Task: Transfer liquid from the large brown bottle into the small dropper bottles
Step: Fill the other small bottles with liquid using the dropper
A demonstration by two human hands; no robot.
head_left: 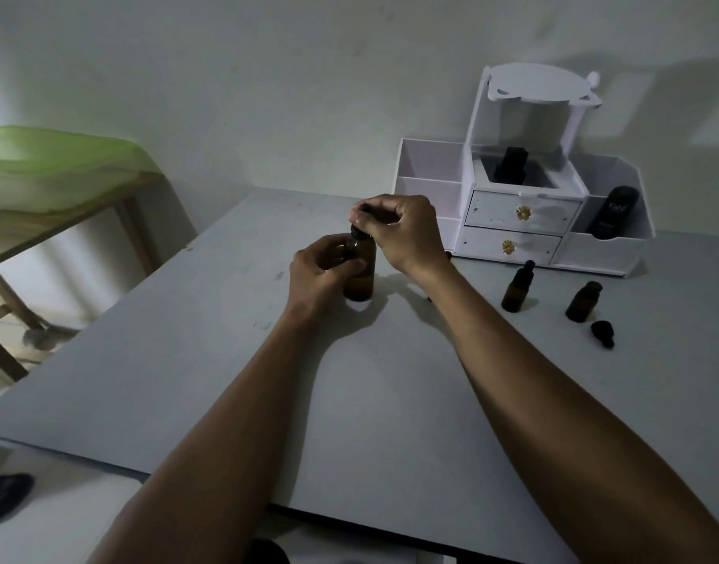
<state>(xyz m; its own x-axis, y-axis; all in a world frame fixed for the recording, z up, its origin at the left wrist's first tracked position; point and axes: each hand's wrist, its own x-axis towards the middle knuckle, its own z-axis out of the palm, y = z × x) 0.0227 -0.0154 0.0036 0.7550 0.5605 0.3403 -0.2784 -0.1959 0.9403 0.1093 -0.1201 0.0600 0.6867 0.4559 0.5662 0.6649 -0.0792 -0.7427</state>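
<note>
big brown bottle (360,278): stands upright in the middle of the table; the left hand (321,266) grips its side.
black dropper top (354,237): sits at the big bottle's mouth; the right hand (398,230) pinches it from above.
small closed bottle (516,289): brown, upright, off to the right, black top on.
small open bottle (581,303): brown, upright, further right, no top.
loose top (603,333): black, lying on its side, just nearer than the open bottle.
</note>
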